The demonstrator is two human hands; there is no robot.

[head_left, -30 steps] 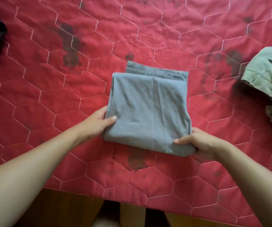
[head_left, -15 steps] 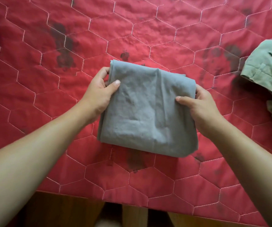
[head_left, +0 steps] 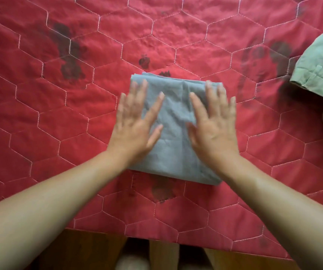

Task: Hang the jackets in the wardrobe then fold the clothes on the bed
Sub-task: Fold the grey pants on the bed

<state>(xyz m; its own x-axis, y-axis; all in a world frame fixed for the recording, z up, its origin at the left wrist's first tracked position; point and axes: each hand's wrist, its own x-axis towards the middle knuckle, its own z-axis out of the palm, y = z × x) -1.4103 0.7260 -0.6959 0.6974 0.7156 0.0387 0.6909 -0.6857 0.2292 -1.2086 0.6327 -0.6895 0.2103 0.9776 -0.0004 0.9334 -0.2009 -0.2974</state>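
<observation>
Smoothing, item one: grey folded garment [head_left: 176, 125], a squarish packet lying on the red quilted bed [head_left: 40, 114], near its front edge.
Left hand [head_left: 135, 123]: palm down, fingers straight and spread over the packet's left half, gripping nothing.
Right hand [head_left: 214, 123]: likewise, over the right half.
Both hands are blurred, so I cannot tell how hard I press.
Method, as I judge it: sweep from the middle outward with even weight, so the layers lie squared and the creases set.
Item two: green garment [head_left: 322, 75], crumpled at the bed's right, well apart, not yet folded.
</observation>
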